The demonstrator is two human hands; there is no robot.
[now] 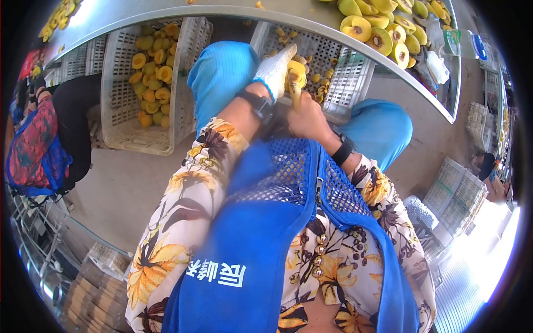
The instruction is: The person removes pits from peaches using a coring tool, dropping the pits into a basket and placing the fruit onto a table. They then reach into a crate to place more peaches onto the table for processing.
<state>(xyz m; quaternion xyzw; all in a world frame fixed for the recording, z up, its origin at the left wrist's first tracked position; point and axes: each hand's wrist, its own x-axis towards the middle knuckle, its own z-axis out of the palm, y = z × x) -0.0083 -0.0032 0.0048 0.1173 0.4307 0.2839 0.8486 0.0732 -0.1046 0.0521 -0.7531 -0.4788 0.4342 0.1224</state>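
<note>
My left hand (273, 71), in a white knit glove, is closed around a yellow peach half (297, 72) above a crate between my knees. My bare right hand (311, 119) is wrapped around a slim tool with a tan handle (296, 100). The tool's upper end meets the peach half; its exact tip is too small to make out. Below my hands, the white plastic crate (347, 83) holds small yellow fruit pieces, partly hidden by my glove.
A metal table (222, 11) runs across the front, with cut peach halves (383, 39) piled at its right. A white crate (191, 72) of peach halves stands at left. Another person (41, 139) sits far left. Stacked crates (455, 191) stand at right.
</note>
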